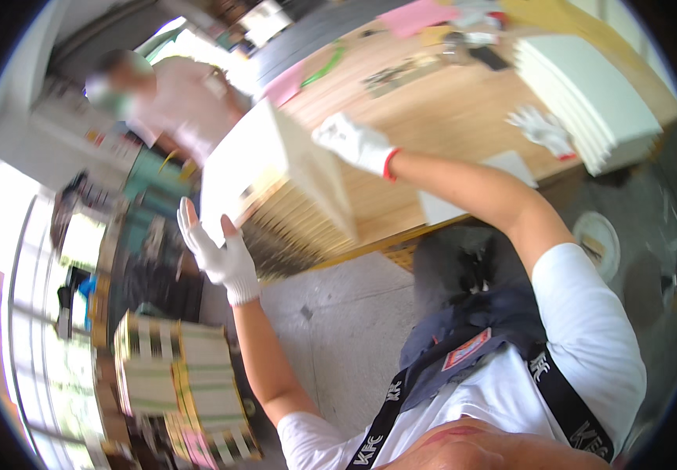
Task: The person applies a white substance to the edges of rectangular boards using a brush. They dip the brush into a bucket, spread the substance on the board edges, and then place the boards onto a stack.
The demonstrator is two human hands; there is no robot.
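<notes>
Gloved hands steady a tall white-topped stack of flat cards at the wooden worktop's edge.
Left hand [225, 254] spreads open against the stack [276, 176] near its lower corner; right hand [354, 142] presses flat on its far side, above the worktop [448, 117]. A spare white glove [543, 129] lies beyond.

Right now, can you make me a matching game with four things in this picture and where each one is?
Things:
1. left hand
2. right hand
3. spare white glove
4. stack of white sheets

Places:
A. lying alone on the wooden table
B. piled at the far right end of the table
C. on the top far side of the big bundle
D. under the near corner of the bundle

Pairs: 1-D, 2-C, 3-A, 4-B
</notes>
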